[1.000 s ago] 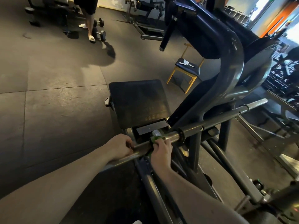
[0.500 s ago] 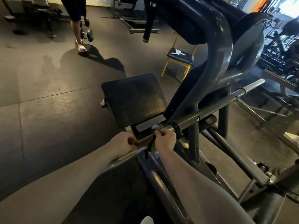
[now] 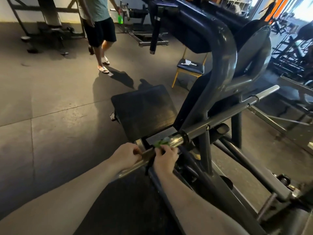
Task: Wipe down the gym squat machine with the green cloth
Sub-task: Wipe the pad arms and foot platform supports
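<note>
The squat machine fills the right half of the view, with its dark curved frame [image 3: 225, 53], a black ribbed footplate [image 3: 144, 111] and a long steel bar [image 3: 220, 119] crossing low in front. My right hand [image 3: 165, 158] grips the green cloth [image 3: 160, 143] wrapped on the shiny part of that bar, beside a black collar [image 3: 183, 136]. Only a bunch of the cloth shows past my fingers. My left hand [image 3: 126, 156] grips the same bar just to the left of the cloth.
A person [image 3: 100, 29] in dark shorts and sandals walks across the rubber floor at the back, carrying a green bottle [image 3: 120, 18]. A yellow-legged chair [image 3: 190, 68] stands behind the machine. Other gym equipment lines the back wall and the right side.
My view has tilted up a little. The right hand with the cloth has slid slightly along the bar toward the collar. The person at the back has walked closer and to the right.
</note>
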A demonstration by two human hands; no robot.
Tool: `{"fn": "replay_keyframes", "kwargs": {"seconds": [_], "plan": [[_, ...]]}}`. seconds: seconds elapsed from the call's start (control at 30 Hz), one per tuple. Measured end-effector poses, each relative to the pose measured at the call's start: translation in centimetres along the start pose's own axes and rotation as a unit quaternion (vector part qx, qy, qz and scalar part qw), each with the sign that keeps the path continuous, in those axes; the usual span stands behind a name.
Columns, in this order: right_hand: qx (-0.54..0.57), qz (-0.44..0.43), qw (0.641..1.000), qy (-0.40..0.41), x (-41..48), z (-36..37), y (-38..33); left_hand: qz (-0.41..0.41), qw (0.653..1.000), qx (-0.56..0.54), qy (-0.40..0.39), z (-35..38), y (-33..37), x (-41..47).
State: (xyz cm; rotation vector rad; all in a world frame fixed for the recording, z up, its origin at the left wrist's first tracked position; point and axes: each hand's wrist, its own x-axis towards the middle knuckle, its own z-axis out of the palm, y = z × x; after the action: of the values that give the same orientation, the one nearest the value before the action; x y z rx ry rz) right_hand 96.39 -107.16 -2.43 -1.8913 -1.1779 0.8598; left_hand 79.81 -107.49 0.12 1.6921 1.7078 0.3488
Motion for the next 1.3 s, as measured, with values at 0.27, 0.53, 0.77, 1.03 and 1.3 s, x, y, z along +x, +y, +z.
{"fn": "replay_keyframes", "kwargs": {"seconds": [0.27,0.53,0.77,1.03,1.3], "plan": [[0.133,0.021,0.976,-0.172,1.9,-8.9,-0.1,0.019,0.989,-0.143,-0.044,0.5,6.2,1.0],[0.272,0.088,0.902,-0.323,6.3,-14.1,-0.5,-0.007,0.954,-0.299,-0.032,3.4,13.1,4.3],[0.179,0.019,0.954,-0.238,11.3,-15.1,-1.5,-0.009,0.971,-0.234,0.056,3.1,14.7,7.4],[-0.082,-0.094,0.988,-0.096,15.7,-12.9,-1.1,0.008,0.985,-0.154,0.08,1.6,12.6,12.5],[-0.229,-0.093,0.963,-0.111,15.1,-10.7,0.0,0.022,0.99,-0.085,-0.113,3.9,11.4,15.8]]}}
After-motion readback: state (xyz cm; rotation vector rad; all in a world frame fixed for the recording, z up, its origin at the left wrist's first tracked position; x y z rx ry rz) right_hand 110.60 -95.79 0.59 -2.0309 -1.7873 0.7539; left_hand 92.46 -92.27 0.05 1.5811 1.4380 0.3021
